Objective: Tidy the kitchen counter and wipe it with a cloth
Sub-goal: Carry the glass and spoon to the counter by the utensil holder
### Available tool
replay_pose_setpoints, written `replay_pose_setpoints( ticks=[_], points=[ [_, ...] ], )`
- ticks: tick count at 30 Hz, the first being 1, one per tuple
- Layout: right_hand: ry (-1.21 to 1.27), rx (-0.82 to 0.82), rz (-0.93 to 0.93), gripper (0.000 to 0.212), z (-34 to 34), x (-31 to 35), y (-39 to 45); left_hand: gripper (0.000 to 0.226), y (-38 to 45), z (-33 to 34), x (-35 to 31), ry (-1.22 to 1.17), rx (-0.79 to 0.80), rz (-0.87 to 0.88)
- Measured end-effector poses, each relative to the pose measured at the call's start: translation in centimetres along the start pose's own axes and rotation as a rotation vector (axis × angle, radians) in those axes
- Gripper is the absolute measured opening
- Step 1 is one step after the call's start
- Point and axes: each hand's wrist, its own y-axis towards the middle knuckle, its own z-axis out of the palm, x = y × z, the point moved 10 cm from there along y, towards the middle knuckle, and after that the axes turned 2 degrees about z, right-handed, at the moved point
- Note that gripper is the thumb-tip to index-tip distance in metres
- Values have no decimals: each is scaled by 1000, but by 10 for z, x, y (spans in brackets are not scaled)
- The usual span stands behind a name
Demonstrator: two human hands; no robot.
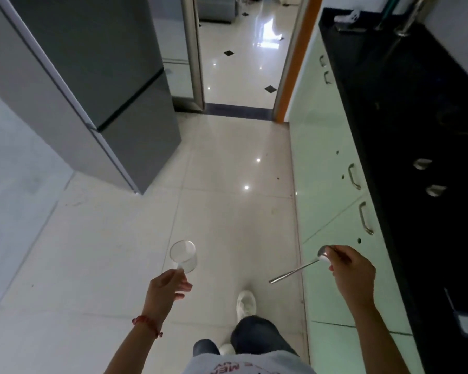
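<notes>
A pale tiled floor (222, 206) fills the middle of the frame and runs up to a doorway (243, 49) at top centre. A tall grey refrigerator (92, 76) takes the upper left. Down the right edge runs the black kitchen counter (416, 117), with light green cabinet doors (324, 171) below it carrying metal handles (365, 217). On the counter lie two small shiny pieces (428, 176) at mid right, too blurred to name, and a tap (408, 17) stands at the top right corner.

At the bottom centre the person's legs in dark trousers (254, 338) and a white shoe (246, 303) show above the floor.

The left hand (170, 286), lower centre-left, has a red bracelet (146, 323) at the wrist and pinches the bottom edge of a clear glass (183, 256) between thumb and fingers, holding it tilted with its mouth toward the camera. The right hand (351, 271), lower right beside the cabinets, has its fingers curled around a metal spoon (300, 269) near the bowl, the handle slanting down to the left. Both things are held over the floor, apart from the counter
</notes>
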Motion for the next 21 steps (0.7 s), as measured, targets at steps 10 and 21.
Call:
replay_pose_setpoints(
  ticks=[10,21],
  points=[
    [36,-19,85,4,87,35,151,30,163,14,-129,-23,-68,38],
    [49,-2,-68,5,200,184,331,26,313,5,-229,-72,-108,2]
  ],
)
